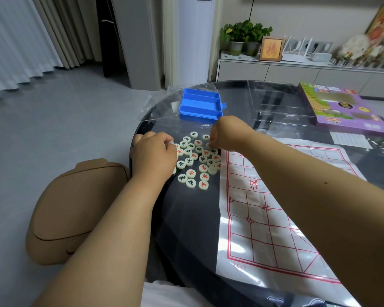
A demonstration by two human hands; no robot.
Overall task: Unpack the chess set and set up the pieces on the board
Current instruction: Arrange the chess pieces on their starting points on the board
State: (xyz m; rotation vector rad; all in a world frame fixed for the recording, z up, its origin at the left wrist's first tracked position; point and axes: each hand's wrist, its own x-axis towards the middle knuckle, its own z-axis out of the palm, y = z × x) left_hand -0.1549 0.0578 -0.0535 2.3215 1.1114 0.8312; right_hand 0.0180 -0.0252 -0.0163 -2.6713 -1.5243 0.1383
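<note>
Left hand (155, 151) at left edge of chess pieces (195, 161), fingers curled, tips pinching pale piece; pieces beneath palm hidden. Pieces lie loose on dark table (186, 218), between both hands' fingers, red and black characters up. Right hand (225, 135) knuckles up, fingertips hidden; grasp cannot tell. Beyond fingers, blue tray (200, 106), 3 compartments, nothing visible inside. Right of fingers, board sheet (273, 209), far edge behind forearm.

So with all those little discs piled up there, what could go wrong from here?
The loose pieces lie close to the table's rounded edge by the left hand; a nudge could send some to the floor. The thin board sheet looks creased, so pieces may sit unevenly. A piece lying blank side up could be misplaced.
</note>
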